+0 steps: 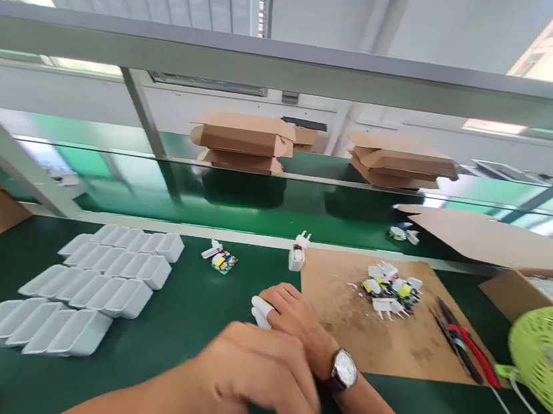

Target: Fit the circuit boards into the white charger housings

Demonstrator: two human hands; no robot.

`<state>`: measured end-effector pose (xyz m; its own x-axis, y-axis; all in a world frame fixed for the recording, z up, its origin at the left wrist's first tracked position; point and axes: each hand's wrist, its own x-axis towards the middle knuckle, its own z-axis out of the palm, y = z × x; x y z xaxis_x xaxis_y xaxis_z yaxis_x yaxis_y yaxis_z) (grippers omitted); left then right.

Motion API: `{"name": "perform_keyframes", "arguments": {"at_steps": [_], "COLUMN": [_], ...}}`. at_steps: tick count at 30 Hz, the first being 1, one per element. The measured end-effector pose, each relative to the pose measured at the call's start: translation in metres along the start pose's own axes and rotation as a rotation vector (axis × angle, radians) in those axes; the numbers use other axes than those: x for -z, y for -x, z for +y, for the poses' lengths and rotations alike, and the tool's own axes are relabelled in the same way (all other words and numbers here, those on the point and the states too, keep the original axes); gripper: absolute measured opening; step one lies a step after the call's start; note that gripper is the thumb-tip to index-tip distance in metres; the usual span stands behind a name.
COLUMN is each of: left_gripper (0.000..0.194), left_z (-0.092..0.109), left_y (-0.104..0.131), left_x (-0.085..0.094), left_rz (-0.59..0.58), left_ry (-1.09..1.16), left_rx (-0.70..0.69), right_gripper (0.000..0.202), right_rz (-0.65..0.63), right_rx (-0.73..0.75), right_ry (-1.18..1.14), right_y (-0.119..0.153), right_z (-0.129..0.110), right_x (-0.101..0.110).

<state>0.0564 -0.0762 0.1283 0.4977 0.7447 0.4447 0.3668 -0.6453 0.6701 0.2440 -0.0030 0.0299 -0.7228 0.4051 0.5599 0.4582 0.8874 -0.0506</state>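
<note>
My right hand [293,313] rests palm down near the cardboard sheet's left edge, with white finger covers [262,309] on two fingertips and a watch at the wrist. No object shows in it. My left hand [255,379], somewhat blurred, arches in front of it with bent fingers; a gap shows between thumb and fingers, and its fingertips are partly cut off by the frame. Just beyond my right hand stands a small white charger housing [296,259] with a plug piece at its top. Left of that lies a small circuit board [224,262] with white plug parts.
White compartment trays [89,295] lie in rows at left. On the cardboard sheet [326,334] are a pile of circuit boards [391,290] and red-and-black handled pliers [471,348]. A green fan [547,364] and an open box [522,297] stand at right. Cardboard boxes [244,139] are behind the frame bar.
</note>
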Motion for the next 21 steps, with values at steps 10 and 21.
{"name": "perform_keyframes", "arguments": {"at_steps": [10,21], "left_gripper": [0.045,0.03], "left_z": [-0.192,-0.176], "left_y": [0.016,0.018], "left_x": [0.0,-0.012], "left_rz": [0.314,0.269], "left_ry": [-0.749,-0.35], "left_rx": [0.085,-0.122], "right_gripper": [0.015,0.019], "right_rz": [-0.484,-0.486], "right_rx": [-0.874,-1.047], "right_ry": [0.604,0.673], "right_y": [0.039,0.071], "right_z": [0.06,0.06], "right_x": [0.103,0.114]}}
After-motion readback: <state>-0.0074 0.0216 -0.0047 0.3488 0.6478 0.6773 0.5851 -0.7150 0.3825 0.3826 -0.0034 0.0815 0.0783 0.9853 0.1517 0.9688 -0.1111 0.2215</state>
